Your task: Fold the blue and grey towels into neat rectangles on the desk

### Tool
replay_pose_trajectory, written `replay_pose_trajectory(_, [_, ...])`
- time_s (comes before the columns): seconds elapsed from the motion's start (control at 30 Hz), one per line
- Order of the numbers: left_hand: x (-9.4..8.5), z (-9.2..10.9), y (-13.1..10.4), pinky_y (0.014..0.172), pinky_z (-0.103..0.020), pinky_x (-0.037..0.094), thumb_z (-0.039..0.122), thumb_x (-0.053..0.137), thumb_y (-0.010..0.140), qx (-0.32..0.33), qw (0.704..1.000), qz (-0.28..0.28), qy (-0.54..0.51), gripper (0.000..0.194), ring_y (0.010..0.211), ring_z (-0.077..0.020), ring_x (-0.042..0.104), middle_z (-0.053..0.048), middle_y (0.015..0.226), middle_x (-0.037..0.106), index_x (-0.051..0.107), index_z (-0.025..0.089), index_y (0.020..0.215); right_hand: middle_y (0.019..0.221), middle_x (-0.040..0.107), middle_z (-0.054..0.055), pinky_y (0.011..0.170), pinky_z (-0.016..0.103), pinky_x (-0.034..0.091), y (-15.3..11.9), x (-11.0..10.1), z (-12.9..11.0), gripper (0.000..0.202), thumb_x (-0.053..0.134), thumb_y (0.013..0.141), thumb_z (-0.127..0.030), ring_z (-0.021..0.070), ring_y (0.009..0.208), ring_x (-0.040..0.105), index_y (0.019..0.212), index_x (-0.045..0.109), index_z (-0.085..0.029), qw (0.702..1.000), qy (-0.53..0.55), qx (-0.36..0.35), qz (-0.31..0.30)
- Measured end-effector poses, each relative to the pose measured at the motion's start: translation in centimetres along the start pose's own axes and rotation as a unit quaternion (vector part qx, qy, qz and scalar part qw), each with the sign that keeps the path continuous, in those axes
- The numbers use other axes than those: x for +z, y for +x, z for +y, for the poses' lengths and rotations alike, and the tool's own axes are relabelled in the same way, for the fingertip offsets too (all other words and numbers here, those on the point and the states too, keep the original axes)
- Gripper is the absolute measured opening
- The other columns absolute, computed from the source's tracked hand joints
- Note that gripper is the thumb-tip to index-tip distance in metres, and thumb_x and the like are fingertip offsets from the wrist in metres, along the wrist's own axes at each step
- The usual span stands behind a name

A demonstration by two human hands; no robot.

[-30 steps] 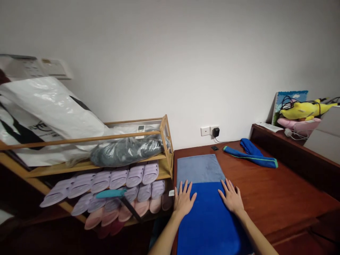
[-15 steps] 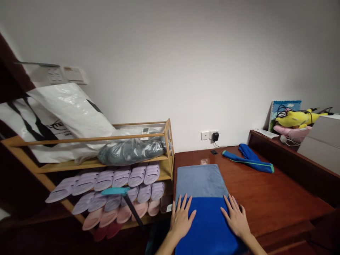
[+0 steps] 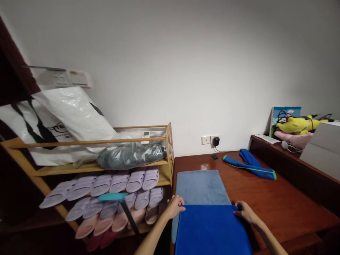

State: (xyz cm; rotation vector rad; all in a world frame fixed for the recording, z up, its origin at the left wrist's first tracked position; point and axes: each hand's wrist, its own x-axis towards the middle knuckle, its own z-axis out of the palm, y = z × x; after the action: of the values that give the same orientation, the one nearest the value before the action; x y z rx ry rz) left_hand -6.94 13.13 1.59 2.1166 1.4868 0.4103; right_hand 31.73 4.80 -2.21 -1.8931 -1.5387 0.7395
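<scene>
on red-brown table [image 3: 278, 198], left hand [image 3: 174, 207] and right hand [image 3: 244, 211] fingers seemingly pinch blue towel [image 3: 212, 230] corners.

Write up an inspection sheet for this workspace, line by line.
Surface: reddish-brown wooden table, glossy.
Job's things: bright blue towel overlapping a grey-blue towel.
Clutter: rolled blue towel with green edging; small black item.
Hands: left hand and right hand each pinch a far corner of the bright blue towel.
Cables: black plug in the white wall socket; its cord trails onto the table.
Surroundings: bamboo rack of lilac and pink slippers, white plastic bags, yellow plush toy on a side ledge.
</scene>
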Motion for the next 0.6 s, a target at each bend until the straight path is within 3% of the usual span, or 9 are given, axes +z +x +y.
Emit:
replay_pose_trajectory(0.17, [-1.9,-0.3,-0.6,0.076,-0.027,0.040,0.045,0.067,0.066,0.033,0.992,-0.016,-0.120,0.026,0.083,-0.0172,0.055,0.002,0.079,0.061,0.062,0.020,0.072,0.060,0.048,-0.004,0.057,0.025,0.038,-1.3,-1.3,-1.0,0.040,0.061,0.061,-0.058,0.0129,0.059,0.046,0.065,0.045,-0.021,0.989,0.141,-0.037,-0.024])
replay_pose_trajectory(0.27, [-3.2,-0.2,-1.5,0.070,-0.026,0.041,0.051,0.062,0.069,0.044,0.980,-0.031,-0.193,0.033,0.075,-0.0165,0.056,0.002,0.071,0.061,0.060,0.018,0.077,0.057,0.042,-0.005,0.056,0.024,0.035,-2.4,-2.5,-1.9,0.042,0.061,0.065,-0.061,0.0117,0.057,0.042,0.069,0.052,-0.020,0.982,0.185,-0.036,-0.022])
replay_pose_trajectory(0.47, [-6.7,1.6,-3.2,0.062,-0.024,0.039,0.045,0.066,0.069,0.076,0.962,-0.029,-0.260,0.028,0.066,-0.0141,0.054,0.003,0.064,0.059,0.060,0.017,0.072,0.059,0.051,-0.003,0.058,0.024,0.037,-3.5,-5.0,-4.5,0.038,0.065,0.069,-0.056,0.0127,0.059,0.045,0.068,0.061,-0.018,0.971,0.233,-0.051,-0.020])
replay_pose_trajectory(0.6, [-9.6,3.7,-4.6,0.064,-0.023,0.037,0.039,0.067,0.070,0.106,0.959,0.006,-0.264,0.021,0.068,-0.0127,0.053,0.003,0.070,0.060,0.062,0.019,0.071,0.068,0.060,0.001,0.064,0.025,0.042,-3.9,-7.0,-6.7,0.032,0.067,0.070,-0.050,0.0155,0.067,0.052,0.072,0.065,-0.019,0.967,0.247,-0.071,0.004])
